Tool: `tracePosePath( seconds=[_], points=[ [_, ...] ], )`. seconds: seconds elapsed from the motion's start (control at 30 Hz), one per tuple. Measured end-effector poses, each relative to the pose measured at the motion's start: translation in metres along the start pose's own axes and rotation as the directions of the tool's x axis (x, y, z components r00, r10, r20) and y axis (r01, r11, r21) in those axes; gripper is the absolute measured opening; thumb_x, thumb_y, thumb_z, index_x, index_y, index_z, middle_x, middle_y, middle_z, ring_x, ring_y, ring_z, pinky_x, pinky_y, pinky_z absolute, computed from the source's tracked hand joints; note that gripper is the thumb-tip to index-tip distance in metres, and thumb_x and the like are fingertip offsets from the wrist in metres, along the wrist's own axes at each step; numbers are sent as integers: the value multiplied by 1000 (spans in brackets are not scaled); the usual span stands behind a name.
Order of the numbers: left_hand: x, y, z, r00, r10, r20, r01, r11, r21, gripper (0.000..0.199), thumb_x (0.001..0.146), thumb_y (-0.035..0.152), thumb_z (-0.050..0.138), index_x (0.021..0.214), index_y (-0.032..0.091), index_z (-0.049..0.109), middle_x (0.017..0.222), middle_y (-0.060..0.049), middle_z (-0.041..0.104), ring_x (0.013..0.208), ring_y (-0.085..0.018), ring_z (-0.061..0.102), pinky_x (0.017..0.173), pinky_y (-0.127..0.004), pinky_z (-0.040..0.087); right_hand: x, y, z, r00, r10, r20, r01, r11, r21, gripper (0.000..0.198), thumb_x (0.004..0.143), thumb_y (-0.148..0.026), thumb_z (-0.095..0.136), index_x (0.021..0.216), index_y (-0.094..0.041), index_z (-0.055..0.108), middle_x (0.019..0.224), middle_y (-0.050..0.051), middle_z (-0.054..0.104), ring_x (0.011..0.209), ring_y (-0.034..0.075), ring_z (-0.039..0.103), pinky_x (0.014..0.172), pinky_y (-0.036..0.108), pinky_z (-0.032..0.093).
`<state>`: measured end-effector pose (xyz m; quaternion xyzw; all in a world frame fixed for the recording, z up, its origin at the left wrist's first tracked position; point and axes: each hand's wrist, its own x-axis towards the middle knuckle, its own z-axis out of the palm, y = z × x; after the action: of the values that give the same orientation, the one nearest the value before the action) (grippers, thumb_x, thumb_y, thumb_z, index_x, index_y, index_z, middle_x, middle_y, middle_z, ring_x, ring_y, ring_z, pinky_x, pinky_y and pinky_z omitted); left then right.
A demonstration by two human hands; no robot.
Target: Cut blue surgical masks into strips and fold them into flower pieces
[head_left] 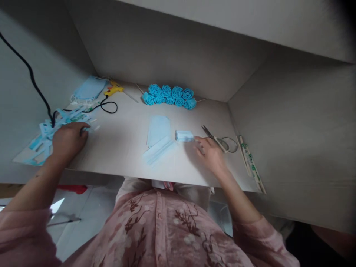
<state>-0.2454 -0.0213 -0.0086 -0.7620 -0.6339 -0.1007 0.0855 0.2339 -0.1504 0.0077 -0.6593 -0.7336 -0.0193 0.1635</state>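
Note:
My left hand is at the right edge of a loose pile of blue and white mask strips. Its fingers are curled together, and what lies in them is hidden. At the right, my right hand has its thumb and fingers apart. Its fingertips reach the right end of a small stack of folded blue mask pieces. Left of that stack lie flat light-blue mask sheets, with a pleated blue mask piece slanting across their lower end.
Blue rolled flowers stand bunched at the back. A yellow glue gun with a black cord lies beside stacked masks. Scissors, a ring-shaped roll and wrapped chopsticks lie at the right, near the side wall.

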Motion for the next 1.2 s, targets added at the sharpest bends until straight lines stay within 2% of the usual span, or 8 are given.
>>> tracePosePath(
  seconds=[0.27, 0.53, 0.73, 0.87, 0.93, 1.03, 1.1, 1.2],
  points=[
    [0, 4, -7, 987, 74, 141, -83, 995, 59, 46, 93, 47, 33, 111, 19, 65, 111, -5, 66, 98, -23, 57, 89, -34, 44, 34, -45, 28, 953, -252, 165, 241, 967, 84, 31, 97, -27, 47, 122, -17, 64, 109, 11, 68, 103, 25, 59, 89, 37, 46],
    [-14, 33, -27, 986, 162, 43, -166, 981, 102, 49, 94, 45, 42, 129, 14, 59, 148, -19, 42, 128, -37, 47, 103, -51, 38, 94, -65, 47, 873, -379, 306, 372, 924, 84, 25, 94, -17, 53, 115, -17, 66, 110, 10, 68, 103, 24, 58, 89, 34, 41],
    [-14, 60, -38, 967, 187, -174, -228, 939, -257, 42, 90, 42, 56, 125, 19, 60, 150, -14, 44, 138, -32, 41, 113, -51, 31, 104, -64, 48, 852, -400, 337, 355, 916, 188, 15, 90, -14, 57, 97, -17, 69, 93, 7, 69, 90, 20, 60, 84, 31, 39],
    [-13, 98, -54, 943, 229, -240, -331, 654, -680, 33, 91, 34, 58, 120, 19, 62, 136, -12, 58, 130, -23, 51, 111, -40, 36, 102, -56, 38, 876, -435, 210, 339, 863, 375, 11, 85, -14, 56, 82, -17, 66, 86, 6, 65, 83, 18, 58, 81, 31, 39],
    [-11, 119, -61, 956, 214, -199, -280, 474, -835, 27, 91, 33, 57, 114, 20, 64, 126, -10, 65, 120, -21, 58, 102, -34, 44, 103, -50, 32, 934, -347, 88, 234, 777, 584, 6, 83, -19, 58, 81, -18, 63, 87, 4, 65, 82, 16, 57, 78, 29, 41],
    [-6, 147, -64, 975, 155, -156, -199, 314, -928, 24, 90, 38, 56, 96, 19, 68, 107, -9, 70, 103, -21, 63, 90, -32, 48, 107, -42, 23, 1000, -17, 12, -2, 508, 861, 10, 79, -29, 62, 78, -20, 58, 74, -2, 59, 69, 12, 52, 66, 26, 40],
    [1, 165, -56, 967, 239, -91, -162, 298, -941, 26, 88, 41, 57, 88, 19, 69, 102, -8, 70, 100, -22, 63, 91, -33, 48, 109, -39, 18, 980, 192, 50, -110, 316, 942, 16, 75, -34, 66, 76, -21, 57, 64, -5, 50, 59, 10, 44, 58, 24, 35],
    [16, 197, -36, 868, 483, 114, -21, 266, -964, 32, 82, 45, 63, 100, 21, 71, 106, -6, 71, 91, -21, 64, 82, -34, 50, 110, -40, 12, 941, 318, 119, -151, 78, 985, 21, 67, -35, 71, 73, -22, 56, 63, -6, 46, 56, 9, 41, 53, 23, 35]
  ],
)
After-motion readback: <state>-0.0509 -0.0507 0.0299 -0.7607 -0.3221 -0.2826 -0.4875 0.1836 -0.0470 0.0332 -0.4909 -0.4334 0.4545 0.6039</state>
